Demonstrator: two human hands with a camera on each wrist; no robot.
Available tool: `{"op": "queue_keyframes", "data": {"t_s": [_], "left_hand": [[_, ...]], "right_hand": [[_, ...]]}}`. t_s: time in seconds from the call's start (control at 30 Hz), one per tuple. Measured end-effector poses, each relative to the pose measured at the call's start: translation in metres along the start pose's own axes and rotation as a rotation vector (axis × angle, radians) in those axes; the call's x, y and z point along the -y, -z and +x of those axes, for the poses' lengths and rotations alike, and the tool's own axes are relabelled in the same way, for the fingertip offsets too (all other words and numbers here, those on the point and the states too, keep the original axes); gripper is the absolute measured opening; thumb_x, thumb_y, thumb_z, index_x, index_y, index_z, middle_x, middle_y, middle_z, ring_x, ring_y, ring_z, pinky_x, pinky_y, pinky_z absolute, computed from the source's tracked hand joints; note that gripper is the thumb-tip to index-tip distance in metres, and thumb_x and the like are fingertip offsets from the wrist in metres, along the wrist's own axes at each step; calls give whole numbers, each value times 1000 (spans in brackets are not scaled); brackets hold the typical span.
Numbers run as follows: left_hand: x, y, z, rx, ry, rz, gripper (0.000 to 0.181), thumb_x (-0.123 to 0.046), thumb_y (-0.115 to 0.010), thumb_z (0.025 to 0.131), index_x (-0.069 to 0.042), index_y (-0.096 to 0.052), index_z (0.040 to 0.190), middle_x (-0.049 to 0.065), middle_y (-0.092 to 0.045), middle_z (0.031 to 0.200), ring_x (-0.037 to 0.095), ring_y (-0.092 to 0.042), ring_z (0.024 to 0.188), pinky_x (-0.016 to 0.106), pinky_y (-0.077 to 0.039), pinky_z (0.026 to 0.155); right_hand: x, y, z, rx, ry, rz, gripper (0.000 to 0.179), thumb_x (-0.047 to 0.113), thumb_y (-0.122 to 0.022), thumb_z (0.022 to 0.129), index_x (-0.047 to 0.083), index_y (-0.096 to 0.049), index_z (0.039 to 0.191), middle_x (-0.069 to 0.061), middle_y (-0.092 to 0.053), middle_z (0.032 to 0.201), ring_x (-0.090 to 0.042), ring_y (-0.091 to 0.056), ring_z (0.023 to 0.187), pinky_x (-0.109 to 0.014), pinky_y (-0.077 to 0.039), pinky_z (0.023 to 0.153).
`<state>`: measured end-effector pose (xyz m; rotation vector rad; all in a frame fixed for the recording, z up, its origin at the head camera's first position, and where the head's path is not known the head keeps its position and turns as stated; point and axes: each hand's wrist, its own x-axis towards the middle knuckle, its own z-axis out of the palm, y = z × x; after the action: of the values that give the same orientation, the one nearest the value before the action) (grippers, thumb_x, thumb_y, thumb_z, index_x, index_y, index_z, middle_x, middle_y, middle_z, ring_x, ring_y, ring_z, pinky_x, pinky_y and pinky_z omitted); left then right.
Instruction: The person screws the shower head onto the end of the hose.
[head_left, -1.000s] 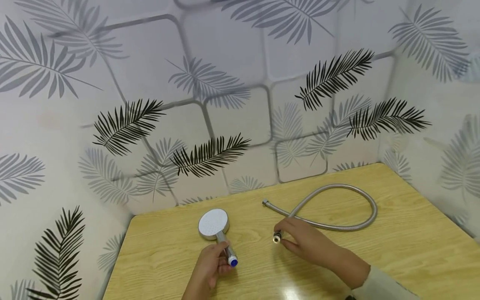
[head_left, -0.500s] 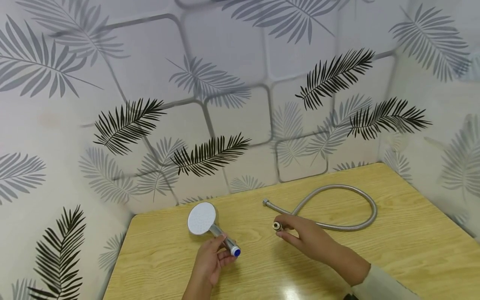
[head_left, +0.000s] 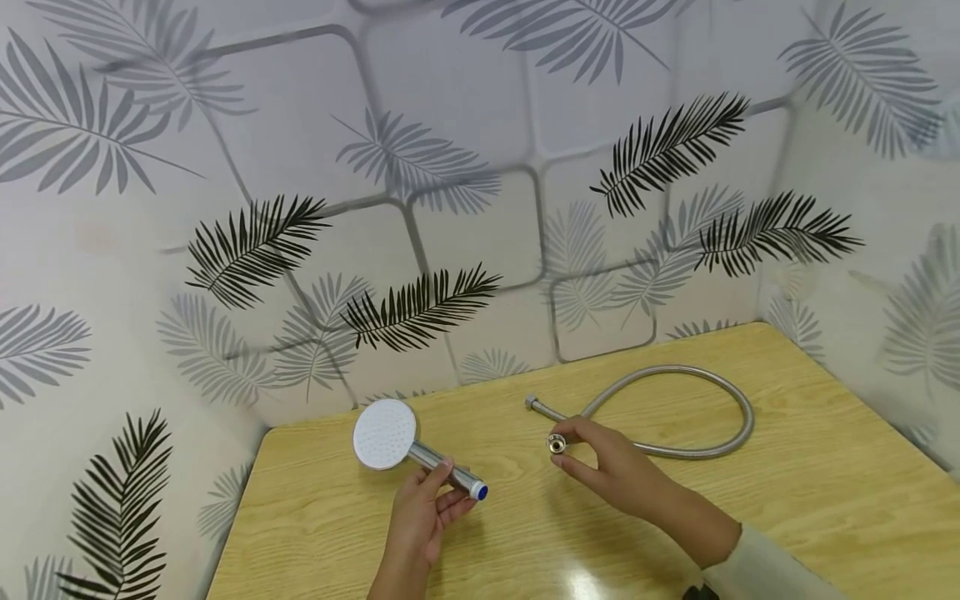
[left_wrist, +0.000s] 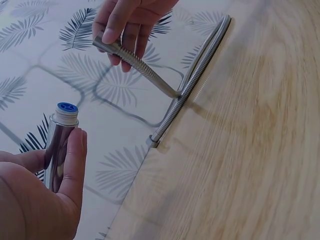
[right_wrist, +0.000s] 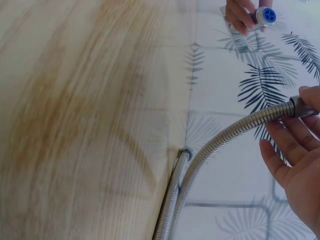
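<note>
My left hand [head_left: 426, 508] grips the chrome handle of a shower head [head_left: 385, 434], its round white face up and to the left. The handle's white threaded end with a blue insert [left_wrist: 67, 108] points toward my right hand. My right hand [head_left: 611, 467] pinches the metal end fitting [head_left: 556, 443] of a flexible shower hose [head_left: 697, 454], raised above the table with its opening facing me. In the right wrist view the ribbed hose [right_wrist: 225, 135] curves down from my fingers to the table. A gap lies between the handle end and the hose fitting.
The rest of the hose lies in a loop on the wood-grain table [head_left: 810, 467], its other end nut [head_left: 531, 402] near the back edge. Behind the table stands a wall [head_left: 480, 242] with leaf-patterned paper, and another wall borders the right side.
My left hand has lifted and turned the shower head, its face swinging left and its threaded end moving right and up. My right hand has raised the hose fitting and tilted its opening.
</note>
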<state>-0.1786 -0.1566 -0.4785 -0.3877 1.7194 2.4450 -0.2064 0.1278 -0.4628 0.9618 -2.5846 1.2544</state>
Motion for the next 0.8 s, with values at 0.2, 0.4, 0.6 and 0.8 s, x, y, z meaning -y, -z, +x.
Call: {"op": "queue_keyframes", "data": {"t_s": [0.2, 0.4, 0.6, 0.8], "left_hand": [[-3, -6, -2, -4, -22, -7, 45, -26, -61, 103, 6, -41, 128, 3, -68, 96, 15, -75, 79, 28, -67, 76], [-3, -11, -3, 0, -28, -59, 40, -21, -61, 102, 3, -38, 124, 3, -70, 94, 14, -76, 76, 30, -67, 75], [1, -15, -3, -9, -71, -117, 35, -18, -62, 102, 2, -39, 120, 7, -73, 98, 16, -76, 80, 36, -67, 80], [3, -20, -4, -39, -91, -151, 40, -17, -64, 101, 1, -36, 123, 9, -75, 103, 18, -77, 84, 38, -67, 81]], "right_hand": [[-3, -3, 1, 8, 34, 23, 31, 31, -63, 101, 16, -58, 127, 10, -66, 115, -16, -67, 110, -43, -61, 95], [-3, -8, 4, 40, 39, 51, 27, 31, -64, 100, 18, -63, 124, 13, -66, 113, -9, -65, 107, -37, -62, 93], [-2, -14, 5, 17, 58, 48, 24, 28, -66, 100, 17, -66, 121, 11, -67, 108, -5, -65, 100, -27, -62, 88], [-2, -22, 4, 32, 59, 83, 27, 28, -67, 99, 14, -66, 122, 10, -65, 109, -5, -63, 100, -23, -61, 88]]}}
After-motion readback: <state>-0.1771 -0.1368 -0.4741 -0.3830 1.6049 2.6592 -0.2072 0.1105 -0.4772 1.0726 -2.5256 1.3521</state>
